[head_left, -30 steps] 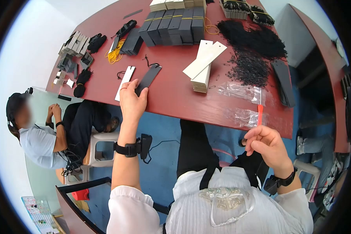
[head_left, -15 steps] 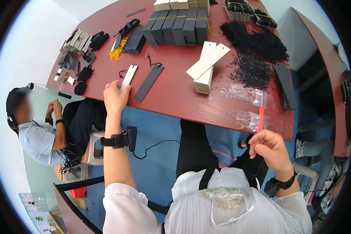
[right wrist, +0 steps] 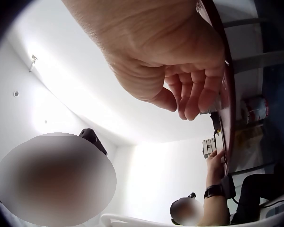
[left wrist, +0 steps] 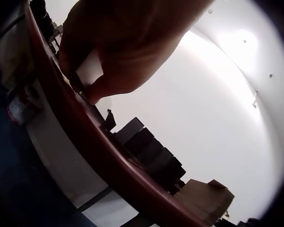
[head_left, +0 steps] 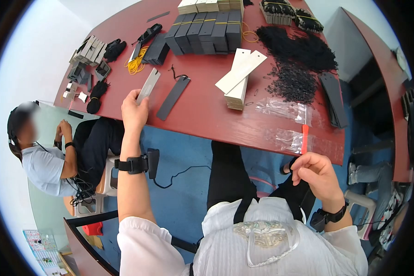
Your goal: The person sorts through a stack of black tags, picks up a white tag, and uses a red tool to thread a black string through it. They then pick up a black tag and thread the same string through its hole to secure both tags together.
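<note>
Between thumb and fingers, my left hand (head_left: 135,111) pinches the near end of a long pale hang tag (head_left: 148,84), which is raised at the table's front edge. In the left wrist view the left hand (left wrist: 118,47) hides most of it. Just right of it, a dark grey hang tag (head_left: 173,99) with a black cord through its top lies flat. My right hand (head_left: 318,175) holds nothing, its fingers loosely bent in front of the table edge. The right wrist view shows that hand (right wrist: 165,56) from the palm side.
Crossed cream tags lie on a stack (head_left: 237,94). Bundled grey tags (head_left: 207,34) stand behind. To the right are black cords (head_left: 299,46), small black pins (head_left: 292,83), plastic bags (head_left: 280,108) and a red-handled tool (head_left: 304,138). Another person (head_left: 50,156) sits at the left.
My left hand moved left from the dark grey tag to the pale one, took its near end and raised it. The right hand has hardly moved.
</note>
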`<state>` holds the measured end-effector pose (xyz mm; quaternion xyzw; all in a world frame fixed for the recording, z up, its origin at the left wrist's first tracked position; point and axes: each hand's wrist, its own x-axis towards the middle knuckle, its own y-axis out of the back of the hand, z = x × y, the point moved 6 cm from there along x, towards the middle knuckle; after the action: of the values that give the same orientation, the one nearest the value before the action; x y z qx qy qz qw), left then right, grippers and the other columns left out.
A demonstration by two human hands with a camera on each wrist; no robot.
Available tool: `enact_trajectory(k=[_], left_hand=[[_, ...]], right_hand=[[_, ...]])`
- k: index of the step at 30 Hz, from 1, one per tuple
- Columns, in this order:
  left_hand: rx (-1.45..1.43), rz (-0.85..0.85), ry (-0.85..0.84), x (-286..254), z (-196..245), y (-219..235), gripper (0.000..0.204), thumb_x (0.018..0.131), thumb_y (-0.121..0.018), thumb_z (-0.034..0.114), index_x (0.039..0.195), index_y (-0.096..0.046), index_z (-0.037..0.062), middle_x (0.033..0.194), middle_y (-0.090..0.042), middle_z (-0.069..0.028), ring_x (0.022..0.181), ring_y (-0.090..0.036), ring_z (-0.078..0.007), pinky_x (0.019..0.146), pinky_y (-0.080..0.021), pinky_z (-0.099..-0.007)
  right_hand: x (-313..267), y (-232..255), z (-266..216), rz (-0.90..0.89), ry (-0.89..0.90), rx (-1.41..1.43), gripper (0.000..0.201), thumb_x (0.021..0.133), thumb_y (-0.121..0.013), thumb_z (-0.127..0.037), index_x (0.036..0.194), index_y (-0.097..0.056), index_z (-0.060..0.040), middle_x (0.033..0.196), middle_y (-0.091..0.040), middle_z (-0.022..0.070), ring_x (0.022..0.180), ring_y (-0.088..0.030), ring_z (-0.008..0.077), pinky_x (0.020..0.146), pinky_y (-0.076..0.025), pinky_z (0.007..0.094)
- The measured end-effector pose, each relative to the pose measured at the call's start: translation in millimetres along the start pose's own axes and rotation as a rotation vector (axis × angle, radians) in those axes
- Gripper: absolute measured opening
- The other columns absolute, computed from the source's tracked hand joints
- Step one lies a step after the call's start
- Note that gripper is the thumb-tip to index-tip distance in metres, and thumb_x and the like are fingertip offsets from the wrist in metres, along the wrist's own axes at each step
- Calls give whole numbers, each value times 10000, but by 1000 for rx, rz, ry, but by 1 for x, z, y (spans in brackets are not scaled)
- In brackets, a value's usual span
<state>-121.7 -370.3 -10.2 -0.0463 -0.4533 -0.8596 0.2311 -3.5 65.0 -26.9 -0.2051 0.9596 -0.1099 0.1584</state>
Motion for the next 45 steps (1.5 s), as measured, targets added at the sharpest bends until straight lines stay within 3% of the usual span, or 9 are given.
enact_trajectory(k=[2,4,11,18,22,28,31,34,45], left_hand=[[-91,-55,97,-4,6,-8,255,819,-606,95,1052,-596,-8,767,-627,-84,709,-613,-131,644,-485,-282],[-63,-26,-160,-1,22,-18,229,834,-559,70,1056,-601,34,881,-635,-171,845,-619,-327,757,-479,-385],[70,41,-393,-2,59,-27,317,861,-496,32,1166,-575,67,972,-599,-171,885,-582,-346,791,-467,-398],[214,-53,-390,-36,56,-42,332,864,-505,41,1187,-577,73,1042,-586,-153,970,-557,-333,836,-456,-401],[103,-50,-396,-21,50,-38,327,869,-504,47,1185,-581,79,1047,-583,-152,960,-561,-330,829,-459,-398],[92,58,-456,20,83,0,317,875,-505,56,1179,-588,93,1033,-585,-165,943,-569,-329,807,-463,-389],[90,217,-560,22,91,10,316,874,-510,53,1177,-588,93,1038,-585,-159,926,-573,-328,796,-465,-384],[258,-21,-533,2,65,-28,330,865,-516,41,1180,-594,95,1048,-584,-143,922,-552,-325,801,-464,-391],[265,-91,-453,-38,56,-43,358,837,-575,89,1193,-574,40,1096,-570,-146,953,-525,-316,844,-444,-391]], right_hand=[[1,1,2,7,5,3,130,880,-544,-31,975,-601,38,824,-634,66,746,-619,99,701,-522,222],[1,0,2,0,5,12,128,880,-545,-31,973,-602,37,822,-634,66,744,-619,98,700,-522,222],[-2,2,4,16,12,33,118,882,-549,-35,962,-607,31,812,-636,62,735,-618,94,696,-522,222],[-5,6,6,33,9,35,113,883,-550,-39,954,-607,27,807,-636,61,727,-618,96,692,-521,222],[-3,3,7,21,-4,32,116,883,-553,-45,955,-608,28,807,-637,61,724,-616,95,684,-517,221],[-3,3,7,20,17,46,120,885,-553,-49,958,-608,28,807,-639,61,724,-618,95,681,-516,219],[-4,5,9,23,12,59,119,885,-557,-54,957,-609,26,803,-639,61,723,-618,94,681,-516,219],[-5,6,9,22,8,53,116,885,-561,-56,955,-610,23,799,-639,61,718,-618,92,682,-515,218],[-3,5,11,12,-15,68,116,882,-559,-48,957,-609,25,795,-638,63,701,-611,95,663,-506,219]])
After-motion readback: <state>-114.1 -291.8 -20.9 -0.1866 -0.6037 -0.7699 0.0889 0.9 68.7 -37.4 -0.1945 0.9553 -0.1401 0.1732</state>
